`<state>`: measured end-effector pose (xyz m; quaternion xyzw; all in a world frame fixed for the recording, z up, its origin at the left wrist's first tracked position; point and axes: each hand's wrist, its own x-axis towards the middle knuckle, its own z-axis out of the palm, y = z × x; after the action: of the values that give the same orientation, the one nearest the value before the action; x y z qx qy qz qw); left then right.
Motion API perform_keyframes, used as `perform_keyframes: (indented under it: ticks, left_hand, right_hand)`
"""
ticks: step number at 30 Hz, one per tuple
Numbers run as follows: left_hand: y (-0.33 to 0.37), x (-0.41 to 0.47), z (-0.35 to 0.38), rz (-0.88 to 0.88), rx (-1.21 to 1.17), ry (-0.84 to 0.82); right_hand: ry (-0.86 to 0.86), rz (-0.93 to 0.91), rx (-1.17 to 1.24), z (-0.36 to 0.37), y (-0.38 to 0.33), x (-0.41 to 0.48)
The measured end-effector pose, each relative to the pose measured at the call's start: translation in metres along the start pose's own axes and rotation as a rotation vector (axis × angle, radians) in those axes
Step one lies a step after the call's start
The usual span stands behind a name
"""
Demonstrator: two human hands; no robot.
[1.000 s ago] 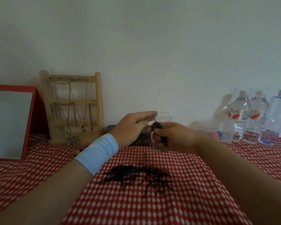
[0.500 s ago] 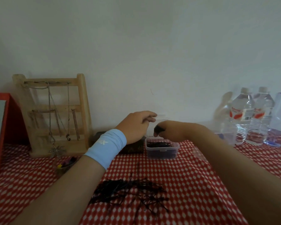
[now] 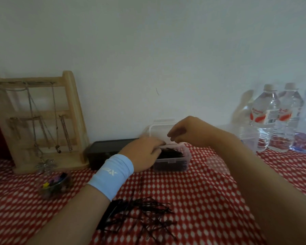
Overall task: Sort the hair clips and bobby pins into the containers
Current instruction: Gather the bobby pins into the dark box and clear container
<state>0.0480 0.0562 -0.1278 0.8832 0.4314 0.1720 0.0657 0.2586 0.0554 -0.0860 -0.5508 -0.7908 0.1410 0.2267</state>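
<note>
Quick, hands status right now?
Left hand: open, fingers resting on the clear container rim.
Right hand: loosely curled above it, holding nothing visible.

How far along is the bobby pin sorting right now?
Done: a batch of bobby pins lies in the clear container. In hand: the left hand rests against that container while the right hand hovers over it, no pins visible in it. Remaining: a large pile of pins on the tablecloth.

wristband (image 3: pixel 111 172) logo, possibly "XT", bottle labels (image 3: pixel 262 115) illegible
</note>
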Motion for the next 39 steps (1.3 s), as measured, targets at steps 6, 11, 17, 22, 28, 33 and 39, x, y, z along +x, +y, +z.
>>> perform_keyframes:
  ticks: [6,11,17,22,28,33,39]
  left_hand:
    - [0.0,-0.001,0.004,0.036,0.122,-0.08]
    - [0.003,0.001,0.002,0.043,0.221,-0.217]
    - [0.001,0.002,-0.002,-0.004,0.183,-0.04]
    - [-0.007,0.0,-0.002,-0.013,0.256,-0.13]
    - [-0.011,-0.002,-0.023,-0.022,0.074,0.114]
    - [-0.008,-0.02,-0.04,-0.056,0.045,0.164]
    - [-0.014,-0.072,-0.043,-0.128,0.096,-0.21]
  right_hand:
    - [-0.142,0.036,-0.226,0.012,0.003,0.002]
    - [-0.106,0.021,-0.319,0.021,0.006,0.01]
    - [-0.132,-0.031,-0.272,0.021,-0.004,0.007]
    - [-0.139,-0.025,-0.185,0.024,-0.007,0.008]
    - [-0.145,-0.049,-0.246,0.031,-0.013,0.008]
    - [-0.01,-0.085,-0.246,0.029,-0.029,0.006]
    - [-0.311,-0.225,-0.21,0.045,-0.078,-0.012]
